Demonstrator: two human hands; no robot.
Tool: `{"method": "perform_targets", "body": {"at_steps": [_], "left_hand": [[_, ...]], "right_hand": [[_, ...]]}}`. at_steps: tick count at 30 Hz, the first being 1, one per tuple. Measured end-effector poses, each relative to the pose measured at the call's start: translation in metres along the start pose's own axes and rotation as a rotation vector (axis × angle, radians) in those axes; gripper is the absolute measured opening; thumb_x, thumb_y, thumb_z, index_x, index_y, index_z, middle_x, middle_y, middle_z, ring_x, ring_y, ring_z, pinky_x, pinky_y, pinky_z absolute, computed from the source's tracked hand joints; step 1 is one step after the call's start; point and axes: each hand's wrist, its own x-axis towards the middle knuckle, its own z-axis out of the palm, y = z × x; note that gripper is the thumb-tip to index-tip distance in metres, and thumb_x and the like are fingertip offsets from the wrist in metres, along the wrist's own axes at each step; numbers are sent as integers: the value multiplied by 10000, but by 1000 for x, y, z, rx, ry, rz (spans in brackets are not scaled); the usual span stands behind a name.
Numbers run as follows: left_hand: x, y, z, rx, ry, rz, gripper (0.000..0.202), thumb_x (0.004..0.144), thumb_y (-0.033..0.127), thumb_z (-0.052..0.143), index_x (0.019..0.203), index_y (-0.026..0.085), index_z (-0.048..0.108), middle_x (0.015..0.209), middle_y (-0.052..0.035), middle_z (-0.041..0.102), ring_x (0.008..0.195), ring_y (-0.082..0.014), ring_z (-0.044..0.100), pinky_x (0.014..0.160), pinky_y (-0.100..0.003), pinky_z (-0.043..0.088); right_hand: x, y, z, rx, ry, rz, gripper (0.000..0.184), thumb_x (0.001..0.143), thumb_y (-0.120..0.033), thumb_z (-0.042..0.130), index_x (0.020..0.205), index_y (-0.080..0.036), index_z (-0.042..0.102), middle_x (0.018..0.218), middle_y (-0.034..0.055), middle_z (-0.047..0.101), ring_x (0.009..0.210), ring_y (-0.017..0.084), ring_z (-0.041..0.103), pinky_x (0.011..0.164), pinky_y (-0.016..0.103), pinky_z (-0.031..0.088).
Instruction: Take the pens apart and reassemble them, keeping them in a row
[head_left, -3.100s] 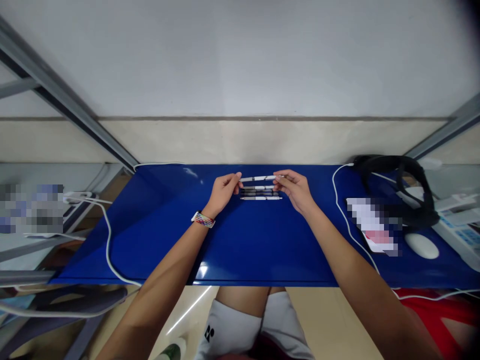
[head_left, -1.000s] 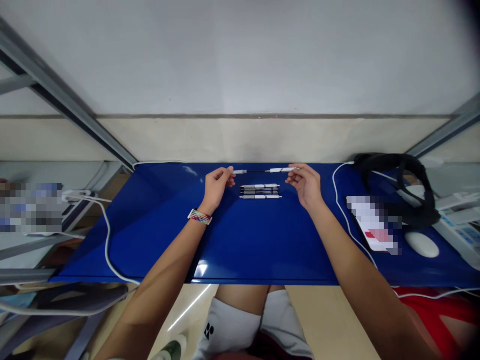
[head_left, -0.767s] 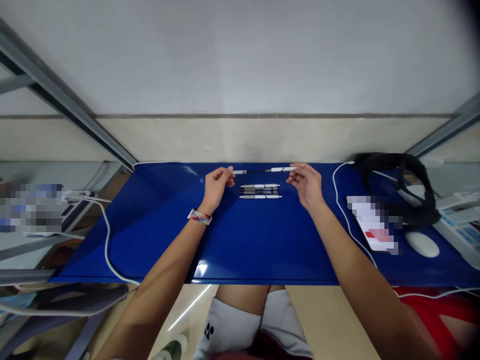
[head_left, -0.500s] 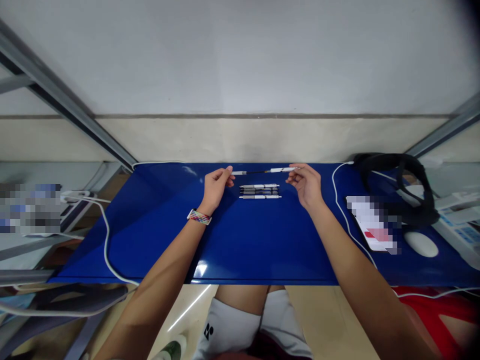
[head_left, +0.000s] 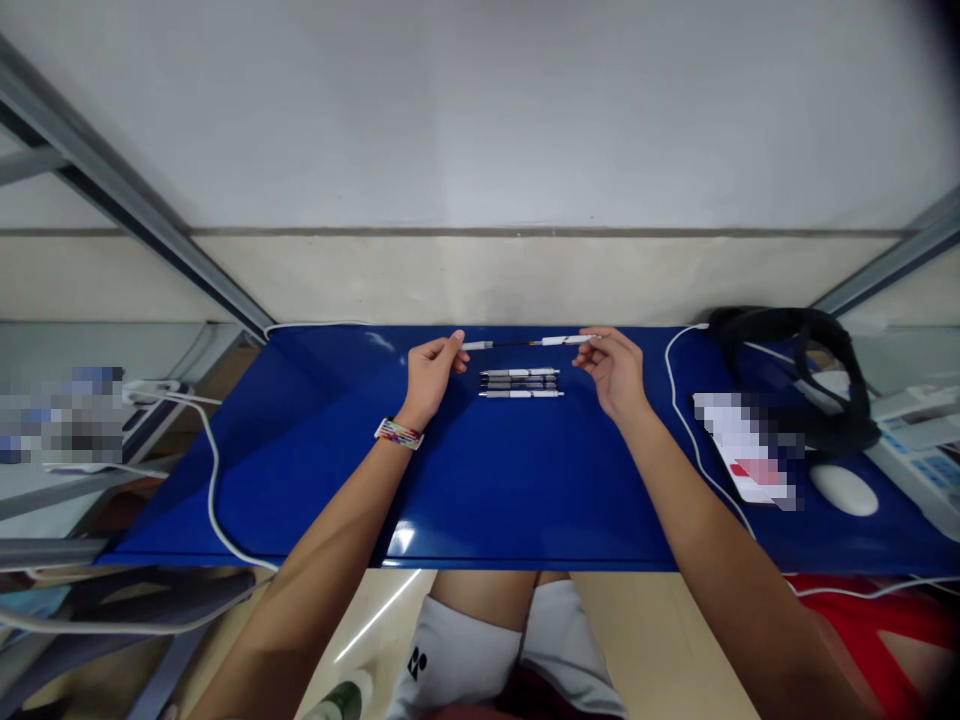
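Note:
Near the back of the blue table [head_left: 480,480], my left hand [head_left: 435,375] pinches a pale grey pen part [head_left: 478,346] between thumb and fingers. My right hand [head_left: 615,370] is closed on a white pen barrel [head_left: 564,340], lined up with the part on the left. A thin dark ink refill [head_left: 517,344] spans the gap between the two pieces. Just below lie several white-and-grey click pens, side by side and level, the front one [head_left: 521,394] a little apart from the others. A patterned band circles my left wrist.
At the right are a phone [head_left: 739,450], a black headset-like strap [head_left: 799,370], a white mouse [head_left: 844,488] and a white cable [head_left: 679,410]. Another white cable [head_left: 214,480] crosses the table's left side. Metal frame posts [head_left: 187,240] stand at both sides, and a wall rises behind.

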Motion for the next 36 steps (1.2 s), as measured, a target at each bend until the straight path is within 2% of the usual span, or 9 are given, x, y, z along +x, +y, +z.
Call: {"method": "perform_targets", "body": {"at_steps": [12,14,17,20,25,31,34,36], "left_hand": [[-3,6,2,37,-21,32,533,949,615,744,630,188,756,590,-36,678,550,-131,605,598,-268,493],[-4,7,3,42,-46,35,540,951,627,737,639,187,760,593,-38,682,551,-132,605,602,-268,490],[-7,6,4,73,-141,44,542,946,651,729,668,187,767,626,-45,706,576,-146,622,614,-274,493],[-8,6,3,142,-190,81,582,970,657,696,621,192,724,595,-34,673,573,-147,597,613,-278,466],[-7,6,1,212,-170,123,681,1024,667,603,530,199,628,545,-26,624,535,-140,529,590,-290,404],[-7,6,2,208,-179,74,747,1015,718,575,475,202,553,495,-25,585,477,-127,459,555,-298,366],[-8,7,2,188,-180,89,725,1021,712,574,504,203,581,522,-27,599,506,-135,496,570,-295,385],[-9,8,2,171,-186,97,670,1030,700,570,589,201,652,556,-25,612,548,-146,549,601,-290,419]], "right_hand": [[-2,2,1,-8,-37,-16,123,783,-282,760,883,-233,813,694,4,680,642,157,647,667,328,581],[-6,4,5,-9,-90,3,144,787,-301,810,913,-234,825,723,8,712,658,158,676,696,336,599],[-13,7,12,-65,-260,85,271,760,-369,913,984,-234,842,808,33,781,720,191,741,774,385,640],[-18,10,16,-105,-330,89,336,763,-436,947,1018,-240,850,856,42,816,763,211,778,819,413,660],[-18,11,16,-176,-343,8,306,798,-446,934,1024,-252,864,863,44,836,783,220,800,840,418,661],[-18,9,16,-205,-350,-37,291,807,-443,928,1017,-249,873,799,38,826,786,227,805,825,400,649],[-18,10,17,-193,-336,-4,312,789,-447,939,1012,-241,871,835,46,837,769,220,802,820,395,649],[-17,11,16,-179,-322,22,316,777,-438,942,1009,-236,868,856,51,842,751,209,796,806,383,649]]}}
